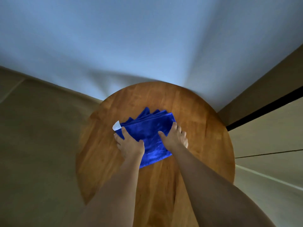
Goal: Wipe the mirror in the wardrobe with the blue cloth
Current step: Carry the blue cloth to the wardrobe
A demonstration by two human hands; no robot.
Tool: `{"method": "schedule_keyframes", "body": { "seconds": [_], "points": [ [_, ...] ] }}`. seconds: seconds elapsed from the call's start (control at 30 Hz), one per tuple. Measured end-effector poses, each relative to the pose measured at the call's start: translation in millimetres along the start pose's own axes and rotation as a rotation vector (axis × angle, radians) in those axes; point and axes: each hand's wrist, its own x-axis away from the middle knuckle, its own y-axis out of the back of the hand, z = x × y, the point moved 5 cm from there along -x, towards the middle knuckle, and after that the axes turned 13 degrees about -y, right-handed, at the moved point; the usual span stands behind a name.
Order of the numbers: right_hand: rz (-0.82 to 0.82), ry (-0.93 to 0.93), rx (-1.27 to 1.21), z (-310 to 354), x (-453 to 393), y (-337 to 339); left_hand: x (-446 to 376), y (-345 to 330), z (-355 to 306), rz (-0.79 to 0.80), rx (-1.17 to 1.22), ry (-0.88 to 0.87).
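Your left hand (129, 145) and right hand (173, 138) both lie on the folded blue cloth (147, 136), fingers curled over its side edges. The cloth lies between them on the worktop (205, 128), its long axis running away from you.

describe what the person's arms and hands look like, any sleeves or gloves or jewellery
Both arms are bare from the bottom edge of the frame up to the hands, with no sleeve showing. The left hand and the right hand wear no gloves. No watch, bracelet or ring can be made out, though the light is dim and the picture slightly blurred, so small items could be missed.
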Motion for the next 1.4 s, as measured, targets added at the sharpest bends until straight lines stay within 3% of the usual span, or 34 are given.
{"method": "schedule_keyframes", "body": {
  "seconds": [0.13, 0.37, 0.53, 0.63, 0.77, 0.87, 0.97, 1.1, 1.17, 1.27, 1.3, 1.33, 1.4],
  "points": [
    [-0.012, -0.159, -0.078, -1, -6, 0, -9, 3, 17, -0.115, 0.150, 0.121],
    [0.443, -0.233, -0.526, 13, -5, -9, -12, 6, 28, -0.079, 0.266, 0.183],
    [0.798, -0.154, -0.530, 39, 41, 14, 5, 29, 28, -0.044, 0.333, 0.176],
    [0.890, -0.106, -0.534, 69, 80, 23, 26, 62, 24, -0.092, 0.397, 0.227],
    [0.978, -0.051, -0.592, 111, 135, 33, 52, 103, 12, 0.014, 0.876, 0.471],
    [1.055, -0.102, -0.759, 137, 169, 35, 60, 137, 8, 0.081, 1.340, 0.408],
    [1.095, -0.107, -0.764, 157, 205, 34, 78, 174, 6, 0.177, 1.639, 0.347],
    [1.017, 0.028, -0.644, 184, 247, 28, 99, 225, 7, 0.129, 1.772, 0.172],
    [0.853, 0.174, -0.546, 202, 266, 26, 107, 243, 19, 0.043, 1.728, 0.221],
    [0.447, 0.449, -0.265, 226, 292, 22, 121, 269, 40, -0.076, 1.653, 0.318],
    [0.398, 0.475, -0.218, 233, 303, 19, 124, 282, 48, -0.125, 1.637, 0.334],
    [0.460, 0.412, -0.226, 237, 312, 11, 127, 295, 57, -0.178, 1.627, 0.344],
    [0.766, 0.174, -0.263, 242, 334, -11, 132, 322, 74, -0.284, 1.631, 0.352]
  ]
}}
